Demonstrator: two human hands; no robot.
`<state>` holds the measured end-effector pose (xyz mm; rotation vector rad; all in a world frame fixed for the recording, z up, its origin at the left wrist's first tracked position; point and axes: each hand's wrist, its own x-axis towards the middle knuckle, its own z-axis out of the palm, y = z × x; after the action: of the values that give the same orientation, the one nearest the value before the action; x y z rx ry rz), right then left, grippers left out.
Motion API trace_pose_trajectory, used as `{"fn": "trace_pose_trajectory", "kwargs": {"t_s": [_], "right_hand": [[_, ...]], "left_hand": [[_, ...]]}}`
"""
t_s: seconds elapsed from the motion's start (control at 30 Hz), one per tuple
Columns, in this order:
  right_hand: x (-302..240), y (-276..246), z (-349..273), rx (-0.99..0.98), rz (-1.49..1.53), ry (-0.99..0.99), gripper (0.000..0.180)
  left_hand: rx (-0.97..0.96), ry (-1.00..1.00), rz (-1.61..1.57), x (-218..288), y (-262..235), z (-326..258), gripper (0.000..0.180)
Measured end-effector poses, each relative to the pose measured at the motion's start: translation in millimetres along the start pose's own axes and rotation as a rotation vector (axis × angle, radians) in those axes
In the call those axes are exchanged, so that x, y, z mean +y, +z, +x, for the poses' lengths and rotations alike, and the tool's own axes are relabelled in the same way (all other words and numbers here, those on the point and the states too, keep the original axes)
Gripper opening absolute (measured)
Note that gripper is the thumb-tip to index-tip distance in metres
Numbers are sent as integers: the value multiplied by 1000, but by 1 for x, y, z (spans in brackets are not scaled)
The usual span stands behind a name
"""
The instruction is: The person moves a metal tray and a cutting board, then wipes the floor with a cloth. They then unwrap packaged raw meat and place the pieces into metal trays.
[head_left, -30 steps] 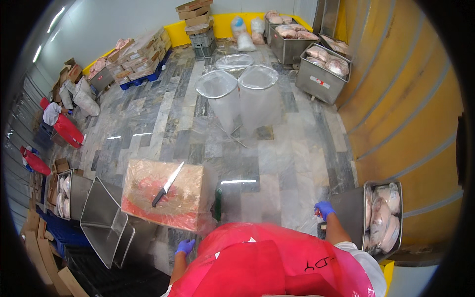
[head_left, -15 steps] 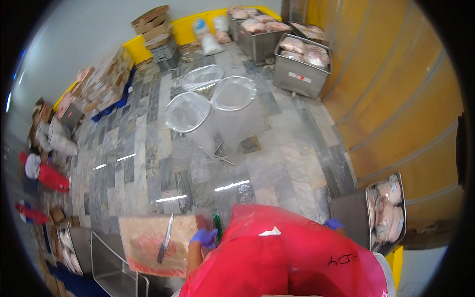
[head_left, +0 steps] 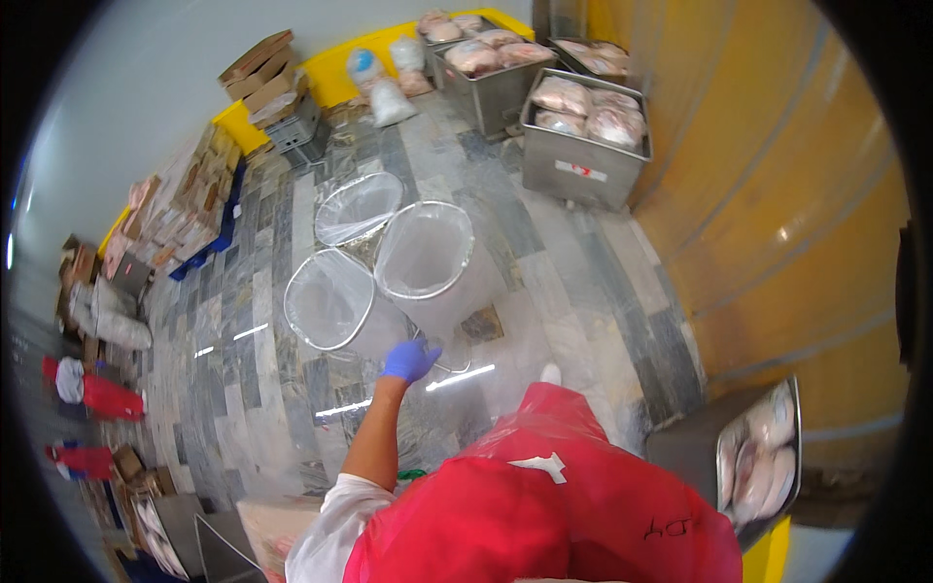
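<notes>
My left hand (head_left: 412,360), in a blue-purple glove, reaches forward over the floor. It is close to the near side of a stand with three metal hoops, beside the thin metal legs (head_left: 453,367) at its foot. The fingers look parted with nothing visible in them; whether they touch the stand is unclear. Clear plastic bags hang open from the left hoop (head_left: 330,342), the right hoop (head_left: 439,291) and the far hoop (head_left: 324,240). My right hand is out of sight, with the red apron (head_left: 486,515) filling the lower middle.
A pale cutting board (head_left: 272,530) shows at lower left, beside a steel cart (head_left: 225,549). Steel bins of bagged meat stand at the back (head_left: 573,175) and lower right (head_left: 680,457). Boxes lie on a blue pallet (head_left: 233,209); two people in red aprons (head_left: 112,396) are far left.
My left hand has left the cutting board's side and stretched forward to the hoop stand. I have moved closer to the stand. My right hand and the knife have gone out of view.
</notes>
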<state>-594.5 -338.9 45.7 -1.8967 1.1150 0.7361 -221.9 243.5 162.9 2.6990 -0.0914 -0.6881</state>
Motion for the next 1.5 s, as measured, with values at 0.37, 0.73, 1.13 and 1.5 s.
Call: {"fn": "trace_pose_trajectory", "kwargs": {"t_s": [0.37,0.73,1.13,1.5], "right_hand": [[-177,-188,196,-51,-130,-290,20],[-464,-259,333,-114,16,-241,17],[-744,-240,440,-185,-205,-338,11],[-1015,-198,590,-423,-469,-937,13]], "left_hand": [[98,-322,-210,46,16,76,53],[877,-600,-392,73,-44,193,31],[845,-367,-514,93,-194,437,32],[681,-727,-474,47,-234,513,40]]}}
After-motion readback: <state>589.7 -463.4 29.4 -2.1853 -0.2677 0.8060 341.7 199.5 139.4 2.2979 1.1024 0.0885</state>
